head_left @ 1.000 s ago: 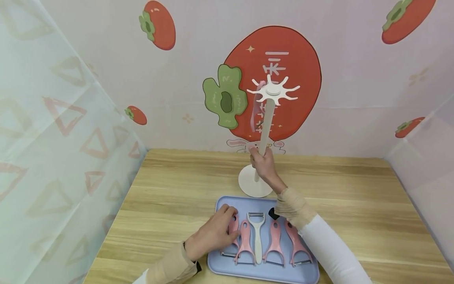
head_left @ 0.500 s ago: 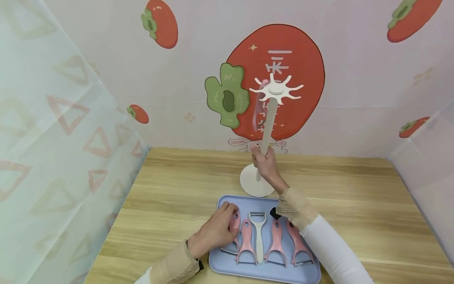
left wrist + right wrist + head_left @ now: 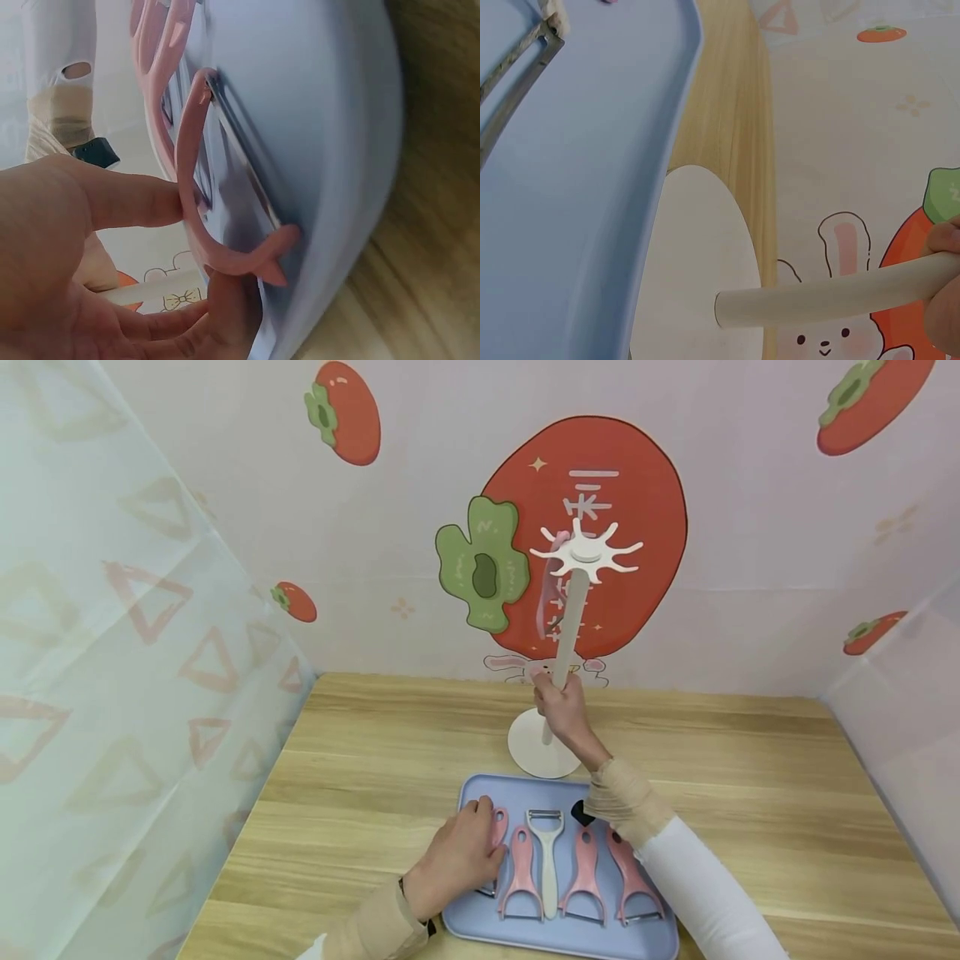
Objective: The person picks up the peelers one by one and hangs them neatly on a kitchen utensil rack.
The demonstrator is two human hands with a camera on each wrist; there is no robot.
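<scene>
My left hand [image 3: 459, 852] is over the left end of the blue tray [image 3: 502, 788]. Its thumb and a finger pinch the leftmost pink peeler [image 3: 189, 150] by the curved frame around its blade; in the head view the hand hides much of this peeler. My right hand [image 3: 564, 703] grips the pole of a white hanging stand [image 3: 572, 622], which rises from a round base and carries a ring of hooks on top. From a hook on the stand's left hangs another pink peeler [image 3: 547, 602].
Beside the held peeler lie a pink peeler [image 3: 521, 868], a white peeler [image 3: 548, 868] turned the other way, and two pink peelers further right, one at the middle [image 3: 586, 868]. The tray stands on a wooden table [image 3: 375, 760], with a patterned cloth wall [image 3: 742, 543] behind.
My left hand has shifted slightly downward over the leftmost peeler and now covers more of its blade end. The right hand keeps its hold on the stand.
</scene>
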